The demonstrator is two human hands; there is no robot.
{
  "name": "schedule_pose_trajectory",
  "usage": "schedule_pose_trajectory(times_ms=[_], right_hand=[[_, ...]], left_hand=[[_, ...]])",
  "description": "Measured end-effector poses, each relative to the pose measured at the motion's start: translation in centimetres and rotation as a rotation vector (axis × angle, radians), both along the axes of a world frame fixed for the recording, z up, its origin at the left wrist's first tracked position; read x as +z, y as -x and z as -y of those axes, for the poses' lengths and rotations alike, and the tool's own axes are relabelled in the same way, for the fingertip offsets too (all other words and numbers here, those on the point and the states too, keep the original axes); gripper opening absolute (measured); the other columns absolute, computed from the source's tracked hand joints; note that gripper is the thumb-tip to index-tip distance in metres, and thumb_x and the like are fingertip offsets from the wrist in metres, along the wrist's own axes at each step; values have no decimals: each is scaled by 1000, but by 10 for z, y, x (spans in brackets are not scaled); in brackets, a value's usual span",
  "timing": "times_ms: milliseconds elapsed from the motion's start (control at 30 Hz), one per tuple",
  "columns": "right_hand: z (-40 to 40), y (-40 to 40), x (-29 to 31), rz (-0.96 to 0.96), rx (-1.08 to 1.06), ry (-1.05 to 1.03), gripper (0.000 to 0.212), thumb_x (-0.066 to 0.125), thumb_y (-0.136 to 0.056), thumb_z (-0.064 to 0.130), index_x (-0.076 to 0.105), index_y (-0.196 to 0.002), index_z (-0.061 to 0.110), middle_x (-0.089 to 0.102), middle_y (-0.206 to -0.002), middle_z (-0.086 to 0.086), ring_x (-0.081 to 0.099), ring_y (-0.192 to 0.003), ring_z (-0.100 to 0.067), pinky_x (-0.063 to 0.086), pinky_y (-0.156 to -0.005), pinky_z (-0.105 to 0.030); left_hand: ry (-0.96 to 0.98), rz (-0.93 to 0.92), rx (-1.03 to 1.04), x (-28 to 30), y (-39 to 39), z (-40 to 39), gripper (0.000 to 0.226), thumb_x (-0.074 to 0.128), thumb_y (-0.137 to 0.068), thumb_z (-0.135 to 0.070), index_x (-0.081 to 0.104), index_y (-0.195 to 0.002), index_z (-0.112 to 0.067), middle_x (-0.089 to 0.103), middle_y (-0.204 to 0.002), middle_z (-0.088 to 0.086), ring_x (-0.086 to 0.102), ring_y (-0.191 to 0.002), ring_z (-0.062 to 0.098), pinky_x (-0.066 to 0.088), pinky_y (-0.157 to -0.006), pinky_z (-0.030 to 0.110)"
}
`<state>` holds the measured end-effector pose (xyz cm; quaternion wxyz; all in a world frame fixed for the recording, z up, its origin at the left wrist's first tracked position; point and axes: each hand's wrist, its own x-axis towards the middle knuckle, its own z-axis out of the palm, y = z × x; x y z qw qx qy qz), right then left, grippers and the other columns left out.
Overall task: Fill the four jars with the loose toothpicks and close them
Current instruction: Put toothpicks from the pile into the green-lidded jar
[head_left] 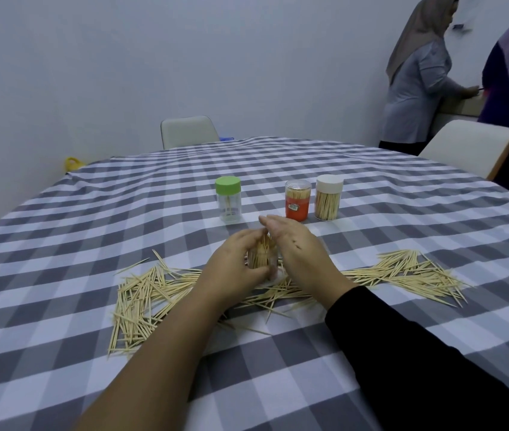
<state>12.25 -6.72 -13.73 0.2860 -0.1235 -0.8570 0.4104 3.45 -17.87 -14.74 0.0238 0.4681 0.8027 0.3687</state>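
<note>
Toothpicks (141,293) lie loose on the checked tablecloth (60,231) in two main heaps: a near-left heap whose sticks run mostly near-to-far with some fanned, and a right heap (415,272) whose long axes run mostly left-to-right, joined by a thin band of sticks passing under the hands. Between the hands stands a clear jar (262,258), upright, its long axis vertical, packed with toothpicks standing on end, tips upward. The left hand (234,269) grips this jar, fingers and thumb curled round its left side. The right hand (296,244) lies against the jar's right side and top with fingers fairly straight and together; whether it pinches any sticks cannot be told. Farther away stand three upright jars: a green-lidded jar (228,199) at left, holding only a few sticks; an orange-labelled jar (297,200) with a clear lid, full; and, just beside it on the right, a white-lidded jar (328,197), also well filled. Two chairs (189,132) and two standing persons (418,73) occupy the far side.
</note>
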Motion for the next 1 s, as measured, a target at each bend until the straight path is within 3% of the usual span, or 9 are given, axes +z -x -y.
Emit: schedule_pose_trajectory(times_ms=[67,200,267,367,433,533,700,867,1000], right_hand=[[0,4,-5,86,1,-151,41,36,-101,33,47,-139,20,47,-142,4,36,-133,-8,26,-113,-28],[5,5,-2,136,-9,-58,46,36,-102,32,37,-144,16,36,-150,2,29,-139,-10,17,-111,-21],[6,3,3,106,-2,3,46,33,-102,34,36,-145,16,34,-151,2,27,-139,-9,17,-111,-19],[2,-3,16,74,-30,30,45,31,-103,33,38,-144,16,39,-148,2,31,-137,-8,20,-102,-15],[-5,-11,24,79,-70,24,43,31,-103,32,44,-140,15,47,-142,1,40,-132,-12,28,-100,-19],[-20,-29,31,155,-122,6,39,38,-101,28,52,-135,16,51,-139,1,44,-129,-14,33,-103,-27],[-55,-79,34,455,-183,-143,38,46,-98,17,51,-135,18,50,-140,2,48,-124,-14,34,-94,-20],[-85,-130,31,739,-243,-259,43,53,-94,18,49,-137,23,47,-143,1,45,-128,-18,34,-102,-27],[-98,-155,26,847,-278,-358,47,55,-90,20,50,-136,26,48,-140,-1,46,-124,-21,39,-100,-29]], left_hand=[[-23,-16,-13,0,-2,1,67,72,-78,-24,44,-139,-26,50,-135,-12,47,-122,8,37,-93,14],[-26,106,42,-1,0,1,98,73,-78,-25,9,-151,-33,51,-134,-10,52,-104,4,39,-79,16],[-19,127,38,-1,0,1,102,75,-77,-29,5,-151,-34,50,-136,-9,51,-103,3,38,-77,14],[-40,30,49,0,-5,2,98,73,-77,-35,10,-151,-31,35,-150,-7,40,-131,10,38,-102,26],[-67,-103,65,2,-9,1,92,69,-79,-40,14,-151,-28,25,-155,-6,24,-141,12,25,-114,34],[-134,-258,41,7,-17,0,81,54,-78,-53,26,-148,-24,26,-155,-4,20,-141,11,17,-113,34],[-220,-418,-74,12,-34,-9,56,50,-83,-46,54,-132,-20,48,-141,0,43,-128,16,35,-104,33],[95,-418,-197,18,-69,-26,44,57,-90,-41,52,-133,-32,50,-139,-13,47,-122,6,37,-99,22],[404,-419,-150,17,-87,-42,52,52,-92,-46,42,-140,-30,45,-143,-8,44,-127,13,40,-101,30]])
